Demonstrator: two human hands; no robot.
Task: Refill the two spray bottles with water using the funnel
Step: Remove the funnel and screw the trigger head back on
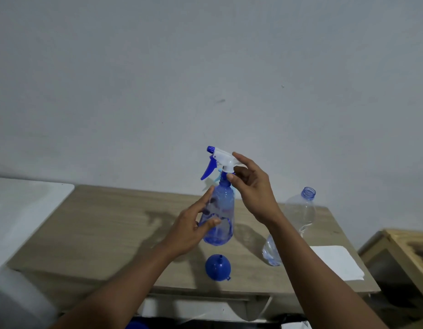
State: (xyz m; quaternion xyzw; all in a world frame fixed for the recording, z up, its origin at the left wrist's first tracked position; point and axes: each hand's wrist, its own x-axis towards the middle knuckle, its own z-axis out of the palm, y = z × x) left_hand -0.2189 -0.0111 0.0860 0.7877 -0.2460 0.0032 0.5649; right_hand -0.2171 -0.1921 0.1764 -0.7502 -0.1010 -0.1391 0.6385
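A translucent blue spray bottle point(221, 217) stands upright on the wooden table point(98, 229). My left hand point(193, 224) wraps its body from the left. At the bottle's neck, my right hand point(250, 186) pinches the white and blue trigger head point(220, 160). A second, lighter blue trigger point(216, 179) peeks out behind the neck; its bottle is hidden. In front of the bottle a blue funnel point(218, 267) lies upside down, spout up. A clear water bottle point(300, 217) with an open blue-tinted neck stands at the right, partly behind my right forearm.
A white folded paper towel point(336, 262) lies at the table's right front corner. A white surface point(20, 210) adjoins the table on the left. A light wooden piece of furniture point(400, 252) stands to the right. A bare grey wall runs behind the table.
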